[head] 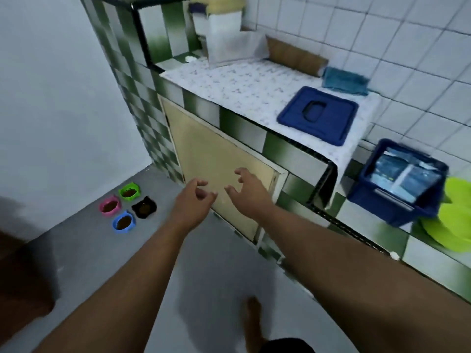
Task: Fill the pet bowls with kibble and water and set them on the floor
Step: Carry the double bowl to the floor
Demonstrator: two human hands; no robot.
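1. While both arms stretch out over the grey floor [102, 253], the left hand [193, 200] hangs empty, its fingers loosely curled toward the thumb and pinching nothing.
2. The right hand [244, 189], just beside it at three o'clock, is empty too. Its fingers are spread and bent in front of the beige cabinet door [216, 154].
3. Four pet bowls sit on the floor in a tight cluster at about nine o'clock from the left hand, well apart from it and near the pale wall.
4. Within that cluster the green bowl [130, 191] is at twelve o'clock, the black bowl [144, 207] at three, the blue bowl [123, 222] at six and the pink bowl [110, 205] at nine. Each one holds brown kibble.
5. Up on the counter [229, 85], which has a patterned cover, a blue lid [318, 115] lies flat at about one o'clock from the right hand.
6. A teal cloth [344, 81] lies near the lid at its one o'clock, close to the tiled wall.
7. A white container [219, 34] stands at the far end of the counter, at about eleven o'clock from the lid.
8. On a lower ledge, at four o'clock from the lid, is a blue bin [367, 197] with a bag [405, 177] inside; its print is too blurred to read.
9. A lime-green plastic thing [456, 217] sits just beside the bin at four o'clock.
10. A bare foot [252, 317] is on the floor at six o'clock from the hands.
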